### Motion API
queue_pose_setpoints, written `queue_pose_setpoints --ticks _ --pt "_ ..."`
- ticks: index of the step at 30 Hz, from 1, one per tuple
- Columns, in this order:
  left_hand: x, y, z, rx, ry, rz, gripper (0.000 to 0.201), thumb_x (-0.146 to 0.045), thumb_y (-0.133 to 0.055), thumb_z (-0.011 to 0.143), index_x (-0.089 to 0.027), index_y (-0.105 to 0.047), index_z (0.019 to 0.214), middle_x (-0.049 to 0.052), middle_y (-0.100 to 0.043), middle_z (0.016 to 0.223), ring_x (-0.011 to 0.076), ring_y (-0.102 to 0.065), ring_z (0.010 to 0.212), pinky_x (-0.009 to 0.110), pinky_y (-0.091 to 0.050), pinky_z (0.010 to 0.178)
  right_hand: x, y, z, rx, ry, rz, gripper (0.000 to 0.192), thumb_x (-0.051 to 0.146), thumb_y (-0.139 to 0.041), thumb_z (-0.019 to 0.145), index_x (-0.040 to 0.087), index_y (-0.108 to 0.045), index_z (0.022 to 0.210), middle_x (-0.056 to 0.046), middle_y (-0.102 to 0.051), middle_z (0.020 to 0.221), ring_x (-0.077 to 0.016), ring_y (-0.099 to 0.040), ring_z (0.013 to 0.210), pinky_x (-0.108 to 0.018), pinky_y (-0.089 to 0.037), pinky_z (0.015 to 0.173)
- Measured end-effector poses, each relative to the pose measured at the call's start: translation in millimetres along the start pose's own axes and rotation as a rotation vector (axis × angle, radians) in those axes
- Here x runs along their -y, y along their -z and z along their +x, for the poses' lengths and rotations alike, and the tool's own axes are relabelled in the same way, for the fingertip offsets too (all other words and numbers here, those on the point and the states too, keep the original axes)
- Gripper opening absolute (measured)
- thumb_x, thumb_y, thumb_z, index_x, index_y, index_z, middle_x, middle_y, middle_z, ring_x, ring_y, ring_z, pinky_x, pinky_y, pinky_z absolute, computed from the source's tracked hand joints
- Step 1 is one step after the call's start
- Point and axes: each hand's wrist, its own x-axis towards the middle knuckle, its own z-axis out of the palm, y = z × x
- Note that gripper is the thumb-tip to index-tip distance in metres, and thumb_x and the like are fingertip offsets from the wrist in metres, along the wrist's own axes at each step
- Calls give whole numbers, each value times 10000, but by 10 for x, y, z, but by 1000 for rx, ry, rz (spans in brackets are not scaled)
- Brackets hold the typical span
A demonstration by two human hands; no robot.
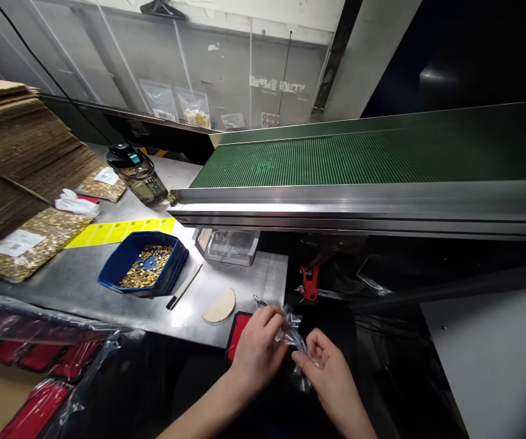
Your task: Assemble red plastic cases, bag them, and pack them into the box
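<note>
While both hands' fingers pinch it, clear plastic bag hangs w/ long axis roughly vertical.

Both forearms enter from 6 o'clock, bare, and meet near the lower middle. The left hand lies palm down, fingers curled in a pinch. The right hand, at its 3 o'clock, pinches too, thumb against fingertips.

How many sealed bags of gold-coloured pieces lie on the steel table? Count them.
2: a large bag at the table's left edge beside the cardboard stack, a smaller bag farther back by the bottle. The stack may hide others.
</note>
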Motion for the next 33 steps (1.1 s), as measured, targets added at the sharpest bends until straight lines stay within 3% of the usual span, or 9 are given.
queue_pose_setpoints --ticks 4,10,15,18,21,24,28,31,33 --pt "169 -3 19 -125 45 105 364 54 -427 777 -211 -567 984 77 -612 1044 258 -590 959 395 -518 824 47 4 -59 -156 51 -439 113 324 -569 894 268 -478 855 75 -462 616 -159 -488 560 -246 -335 566" --pt "140 -25 -9 -189 59 104 538 64 -424 756 -207 -532 1208 114 -561 1227 277 -546 1136 426 -499 960 100 -90 -109 -291 125 -482 165 422 -453 988 276 -513 944 41 -593 630 -187 -612 546 -256 -420 557" --pt "-45 -77 -16 -55 65 -13 105 -119 -550 871 -224 -556 879 51 -621 925 227 -565 839 330 -463 737 112 -186 -100 -307 243 -542 338 542 -444 1015 268 -542 842 -8 -604 677 -198 -605 575 -280 -428 565" --pt "-77 -91 22 -68 130 -88 182 -143 -547 882 -227 -445 757 -12 -543 737 158 -502 659 268 -379 602 101 -174 -62 -420 258 -496 381 619 -508 979 262 -563 859 -78 -668 933 -244 -674 800 -300 -482 665" --pt "-63 -91 47 -67 156 -163 259 -137 -568 856 -223 -386 694 -40 -503 663 125 -465 609 239 -340 567 47 -103 18 -208 155 -276 477 695 -652 864 259 -558 1032 -40 -688 920 -223 -679 757 -270 -498 625" --pt "0 -35 62 -86 166 -203 307 -169 -598 861 -218 -369 662 -49 -476 623 115 -436 588 233 -317 553 -12 -39 89 2 81 -219 439 684 -614 886 256 -517 895 31 -603 702 -182 -586 619 -248 -418 554" --pt "146 154 100 -258 213 -186 374 -295 -573 958 -220 -366 656 -41 -419 642 127 -401 612 259 -313 598 -15 -68 86 -209 -58 -698 322 472 -511 976 265 -409 751 30 -552 612 -203 -525 559 -297 -283 539" --pt "180 241 99 -325 239 -201 390 -335 -567 978 -225 -359 667 -49 -386 648 126 -389 605 262 -313 597 27 -181 61 -285 104 -831 84 297 -456 965 283 -508 900 -38 -681 868 -270 -651 766 -335 -360 596" --pt "143 233 68 -285 258 -252 339 -339 -565 981 -231 -382 717 -55 -398 663 124 -410 599 247 -335 580 60 -256 83 -320 319 -805 176 282 -461 961 272 -562 1105 -104 -676 1143 -308 -658 1020 -373 -444 756"
